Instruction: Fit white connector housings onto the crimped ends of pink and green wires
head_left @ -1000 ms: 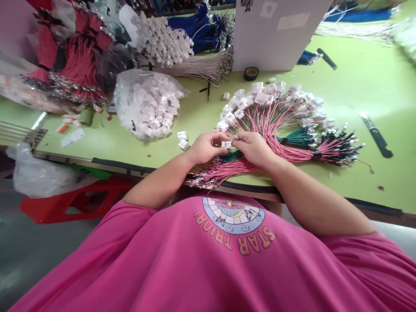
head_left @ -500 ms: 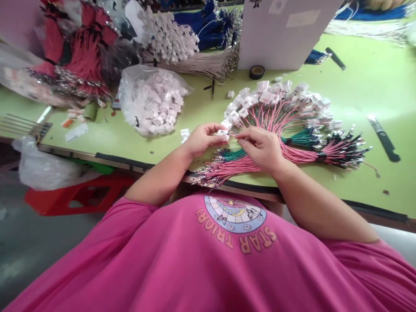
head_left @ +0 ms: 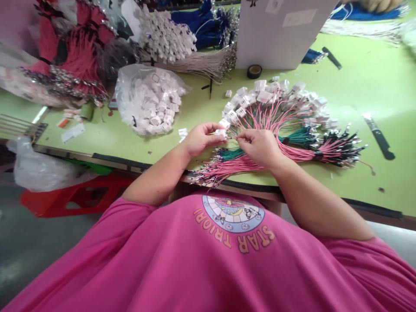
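Between the thumb and fingers of my left hand [head_left: 203, 139] is a small white connector housing [head_left: 221, 133]. Just to its right, my right hand [head_left: 259, 146] pinches a thin pink wire [head_left: 234, 138] close to its tip. Whether that tip sits inside the housing is too small to tell. Under and beyond my hands lie pink wires [head_left: 234, 167] with metal terminals, and green wires [head_left: 299, 136] are bunched among them. White connectors [head_left: 245, 100] fan out on the far ends of the wires.
A clear plastic bag [head_left: 147, 99] of white connectors stands left. Black tape [head_left: 254, 71] lies by a white box [head_left: 282, 34]. A box cutter [head_left: 378, 136] is at right. Red wire bundles [head_left: 81, 56] fill the back left. Another person's hand [head_left: 378, 5] shows at top right.
The whole view has shifted slightly. My right hand has moved a little against the left, with its fingers still pinched on the wire. My left hand keeps hold of the connector housing.
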Available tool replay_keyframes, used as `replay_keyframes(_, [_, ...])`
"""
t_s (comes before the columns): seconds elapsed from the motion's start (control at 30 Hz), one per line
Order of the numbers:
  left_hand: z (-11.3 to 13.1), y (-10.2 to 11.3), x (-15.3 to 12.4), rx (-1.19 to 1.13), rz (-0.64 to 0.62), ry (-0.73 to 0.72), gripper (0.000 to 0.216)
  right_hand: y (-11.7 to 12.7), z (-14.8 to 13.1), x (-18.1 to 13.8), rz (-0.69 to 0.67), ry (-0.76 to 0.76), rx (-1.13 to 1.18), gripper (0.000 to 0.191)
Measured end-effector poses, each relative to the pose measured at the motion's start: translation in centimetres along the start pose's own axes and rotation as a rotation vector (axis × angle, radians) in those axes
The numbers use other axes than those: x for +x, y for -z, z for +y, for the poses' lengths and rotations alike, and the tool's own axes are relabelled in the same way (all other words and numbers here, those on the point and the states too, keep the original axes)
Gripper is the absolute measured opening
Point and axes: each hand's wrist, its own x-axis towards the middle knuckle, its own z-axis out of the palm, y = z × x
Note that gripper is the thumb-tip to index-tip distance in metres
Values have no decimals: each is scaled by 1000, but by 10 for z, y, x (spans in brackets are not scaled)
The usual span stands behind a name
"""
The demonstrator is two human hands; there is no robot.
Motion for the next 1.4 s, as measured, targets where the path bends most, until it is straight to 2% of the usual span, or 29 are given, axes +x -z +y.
replay_keyframes(0.23, [-6, -3, -1, 132, -14, -15, 53, -11, -6, -3, -18, 42, 33, 28])
replay_keyframes(0.47, [-9, -6, -2, 212, 30, -42, 52, -21, -5, 1, -37, 33, 25, 26])
replay_keyframes(0.57, [-4, -3, 0, 358, 137, -145, 44, -16, 0, 3, 21, 60, 0, 30])
replay_keyframes(0.67, [-2, 1, 6, 612, 270, -307, 33, -11, 1, -1, 169, 174, -104, 39])
replay_keyframes(0.7, [-3, 2, 9, 671, 286, -335, 31, -11, 0, -3, 170, 221, -147, 41])
replay_keyframes(0.73, [-4, 2, 13, 706, 291, -345, 29, -12, -2, -5, 126, 259, -190, 42])
replay_keyframes(0.8, [-7, 1, 20, 720, 289, -337, 31, -17, -5, -7, -56, 282, -288, 41])
replay_keyframes(0.9, [-6, 2, 23, 718, 281, -301, 42, -26, -7, -5, -269, 234, -394, 37])
replay_keyframes(0.97, [4, 8, 15, 797, 255, -291, 50, -30, -6, -1, -299, 210, -395, 34])
replay_keyframes(1.07, [25, 31, -10, 1114, 252, -319, 54, -29, -3, 3, -261, 216, -309, 30])
replay_keyframes(1.17, [35, 62, -34, 1362, 262, -219, 65, -25, 0, 5, -184, 196, -167, 28])
replay_keyframes(1.27, [22, 83, -44, 1437, 265, -144, 76, -22, 1, 5, -176, 139, -69, 27])
replay_keyframes(1.4, [-2, 86, -40, 1512, 316, -225, 47, -22, 1, 1, -187, 224, 7, 26])
